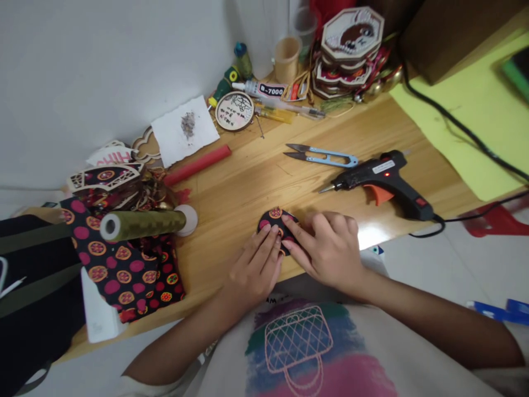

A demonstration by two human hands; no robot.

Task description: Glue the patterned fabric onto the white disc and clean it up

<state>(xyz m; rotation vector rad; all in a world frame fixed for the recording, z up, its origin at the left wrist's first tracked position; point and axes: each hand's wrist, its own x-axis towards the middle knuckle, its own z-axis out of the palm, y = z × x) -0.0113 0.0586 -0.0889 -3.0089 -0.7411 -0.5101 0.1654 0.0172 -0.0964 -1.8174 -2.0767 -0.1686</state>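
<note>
A small rounded piece of black fabric (274,214) with magenta dots and orange flower motifs lies near the front edge of the wooden table. Both hands are on it. My left hand (254,267) reaches in from the left, its fingers stretched out flat, tips resting on the fabric. My right hand (330,248) grips the piece from the right with thumb and forefinger, the other fingers curled. Whatever lies under the fabric is hidden by it and my fingers. Right of my hands rests a black glue gun (384,176) with an orange trigger and a lit red light.
Blue thread snips (326,156) lie behind the glue gun. Patterned cloth (119,264) and an olive ribbon roll (142,225) are at left, a red stick (198,164) behind them. Along the wall stand a B-7000 glue tube (268,90) and stacked wooden ornaments (351,38). Cables run right.
</note>
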